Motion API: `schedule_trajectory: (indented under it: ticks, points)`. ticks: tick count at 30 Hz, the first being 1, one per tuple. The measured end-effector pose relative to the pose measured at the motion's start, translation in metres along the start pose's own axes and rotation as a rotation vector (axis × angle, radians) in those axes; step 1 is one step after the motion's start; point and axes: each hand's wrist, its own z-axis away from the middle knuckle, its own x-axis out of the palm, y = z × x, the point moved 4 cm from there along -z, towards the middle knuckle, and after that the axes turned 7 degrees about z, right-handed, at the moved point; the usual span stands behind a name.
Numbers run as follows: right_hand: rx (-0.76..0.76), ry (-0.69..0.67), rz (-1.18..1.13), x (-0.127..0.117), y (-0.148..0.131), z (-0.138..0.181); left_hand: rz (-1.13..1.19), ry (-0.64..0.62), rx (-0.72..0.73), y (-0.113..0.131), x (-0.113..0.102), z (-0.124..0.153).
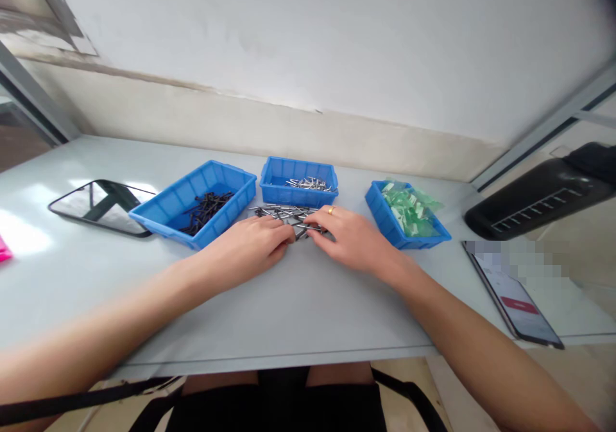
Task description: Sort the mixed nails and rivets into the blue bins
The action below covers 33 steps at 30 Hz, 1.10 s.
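A loose pile of long thin metal screws point(283, 212), silver and dark mixed, lies on the table between my hands. My left hand point(262, 242) rests at the pile's left side, its fingers curled together; what they hold, if anything, is hidden. At the right side my right hand point(344, 236), with a ring on one finger, has its thumb and fingers closed around a few screws. Just beyond the pile stands a blue bin point(298, 194) with silver screws point(312, 183). Left of it, a larger blue bin point(166, 217) holds black screws point(206, 212).
A third blue bin point(385, 220) at the right holds green plastic packets point(411, 210). Farther right are a dark bottle point(534, 194) and a phone point(514, 297) near the table's front edge. A black-framed mirror point(115, 217) lies at the left. A wall point(289, 124) bounds the back.
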Motion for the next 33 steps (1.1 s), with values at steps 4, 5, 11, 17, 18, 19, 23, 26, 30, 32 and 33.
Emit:
schedule_trajectory:
  ticks: [4, 5, 11, 17, 18, 19, 23, 26, 30, 32, 33]
  points:
    - [-0.018, -0.028, 0.0, 0.002, 0.002, 0.0, -0.005, -0.005, -0.085, 0.001, -0.002, 0.0]
    - [-0.021, -0.036, 0.001, 0.003, 0.002, 0.0, -0.017, -0.001, -0.088, 0.0, -0.002, 0.0]
    - [-0.038, -0.099, 0.003, 0.007, 0.0, -0.001, -0.102, -0.007, -0.062, -0.003, 0.001, 0.0]
    - [-0.085, -0.111, 0.023, 0.011, 0.001, -0.001, -0.143, 0.051, -0.006, -0.003, -0.003, 0.001]
    - [-0.092, -0.101, 0.029, 0.011, 0.001, -0.001, -0.129, 0.081, -0.004, -0.003, -0.005, 0.001]
    - [-0.097, -0.087, 0.033, 0.009, 0.001, -0.001, -0.111, 0.114, -0.005, -0.003, -0.007, 0.002]
    - [-0.108, -0.004, 0.023, 0.0, 0.0, -0.001, -0.021, 0.226, -0.006, -0.002, -0.015, 0.003]
    - [-0.1, 0.051, 0.021, -0.006, -0.002, 0.0, 0.071, 0.253, -0.011, 0.001, -0.019, 0.005]
    - [-0.119, 0.101, 0.021, -0.009, -0.005, 0.0, 0.098, 0.29, 0.004, 0.002, -0.023, 0.006]
    - [-0.143, 0.142, 0.019, -0.011, -0.007, 0.001, 0.09, 0.282, 0.032, 0.002, -0.022, 0.006]
    - [-0.16, 0.169, 0.019, -0.013, -0.008, 0.001, 0.095, 0.271, 0.038, 0.002, -0.021, 0.005]
